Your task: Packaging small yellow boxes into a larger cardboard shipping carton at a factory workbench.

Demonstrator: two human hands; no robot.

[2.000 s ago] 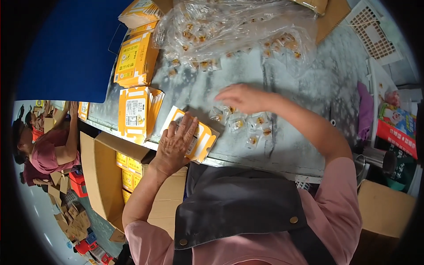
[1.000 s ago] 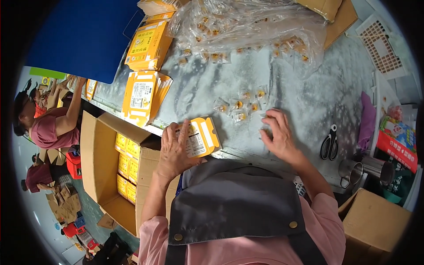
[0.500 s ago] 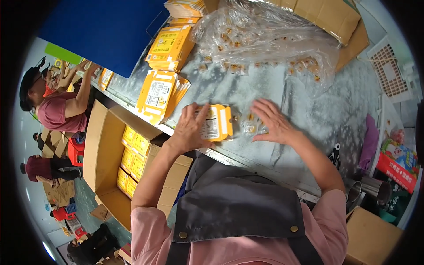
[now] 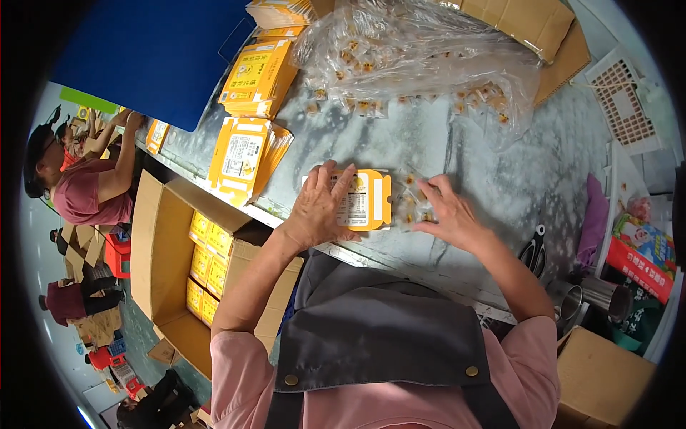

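On the tabletop in front of me lies a yellow-and-white carton [image 4: 368, 204], its flap end toward the right. My left hand [image 4: 321, 204] grips its left end, fingers over the far edge and thumb along the near edge. Just right of the carton are several small clear packets [image 4: 409, 207] with dark and orange contents. My right hand [image 4: 451, 214] is curled round their right side, with fingers and thumb touching them. Part of the carton's left end is hidden under my left hand.
Flat yellow cartons [image 4: 241, 159] are stacked to the left, with more behind. A big clear plastic bag [image 4: 421, 53] of packets lies at the back. Below left, an open cardboard box [image 4: 161, 264] holds yellow cartons. Black scissors [image 4: 533, 252] lie right. Another person [image 4: 93, 182] works far left.
My left hand and the carton have shifted right, closer to the small packets. My right hand's spread fingers have drawn in around the packets. The whole view has moved slightly.
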